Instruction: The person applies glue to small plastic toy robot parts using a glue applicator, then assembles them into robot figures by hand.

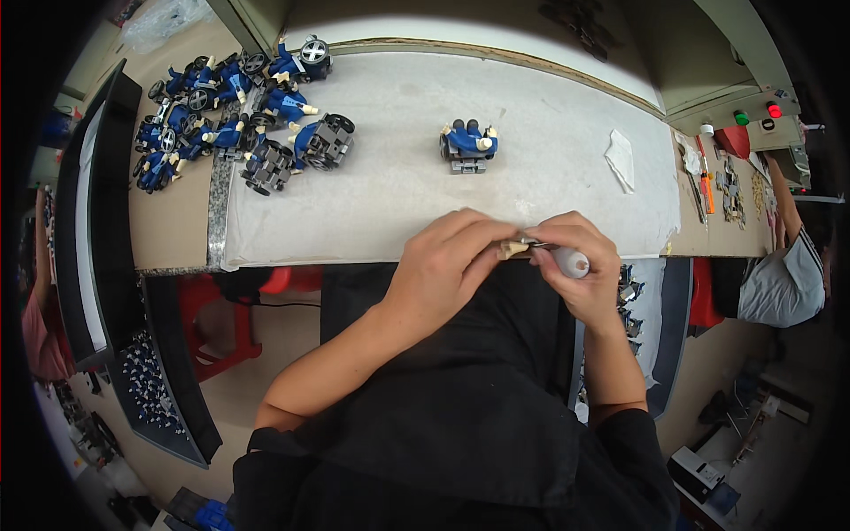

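Note:
Both my hands meet over the near edge of the table. In the closed fingers of my left hand (453,257) is a small cream-coloured part (512,249). My right hand (580,257) grips a white, round-ended tool (571,262), and a thin dark piece shows between it and the cream part. My fingers hide most of both things. Beyond my hands, a toy figure (469,142) in blue with cream parts sits on a grey wheeled base.
Many similar blue figures with black wheels (226,106) are heaped at the back left. A white cloth (620,162) lies at right, near pens and small parts. Trays of parts (150,389) stand below the table's left side. Other people sit at both sides.

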{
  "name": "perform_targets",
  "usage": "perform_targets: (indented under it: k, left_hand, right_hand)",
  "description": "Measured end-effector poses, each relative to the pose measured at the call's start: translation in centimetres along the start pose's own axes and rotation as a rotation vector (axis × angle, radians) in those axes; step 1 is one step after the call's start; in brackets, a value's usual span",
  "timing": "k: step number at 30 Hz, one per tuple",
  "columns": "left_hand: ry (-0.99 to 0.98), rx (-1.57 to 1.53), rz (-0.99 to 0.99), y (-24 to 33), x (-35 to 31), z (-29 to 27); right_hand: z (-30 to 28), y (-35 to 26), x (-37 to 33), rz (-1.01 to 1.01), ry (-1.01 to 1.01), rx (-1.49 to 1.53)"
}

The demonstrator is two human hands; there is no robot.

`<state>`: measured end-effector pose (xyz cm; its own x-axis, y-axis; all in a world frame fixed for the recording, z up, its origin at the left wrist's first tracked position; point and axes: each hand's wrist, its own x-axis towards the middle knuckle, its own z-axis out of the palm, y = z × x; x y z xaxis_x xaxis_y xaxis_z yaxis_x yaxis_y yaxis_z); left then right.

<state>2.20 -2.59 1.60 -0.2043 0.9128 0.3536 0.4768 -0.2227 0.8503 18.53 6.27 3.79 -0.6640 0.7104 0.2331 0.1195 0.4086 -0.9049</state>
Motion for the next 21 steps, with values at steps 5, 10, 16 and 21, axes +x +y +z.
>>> perform_targets:
  k: [5, 10, 16, 21]
  left_hand:
    - [-0.084, -0.131, -0.053, -1.3, -1.1, 0.3]
    - [0.192, 0.32, 0.091, -2.9, 1.9, -3.1]
    - [-0.051, 0.281, 0.031, -4.7, 4.8, -3.6]
    - [-0.01, 0.276, 0.052, -5.6, 4.9, -3.0]
  right_hand:
    - [1.7, 0.5, -0.8, 0.25, 0.177, 0.44]
    - [1.1, 0.8, 2.7, -0.163, 0.23, -0.088]
    - [1.9, 1.4, 5.5, -0.424, 0.21, -0.436]
    - [2.4, 1.1, 6.5, -0.519, 0.174, -0.525]
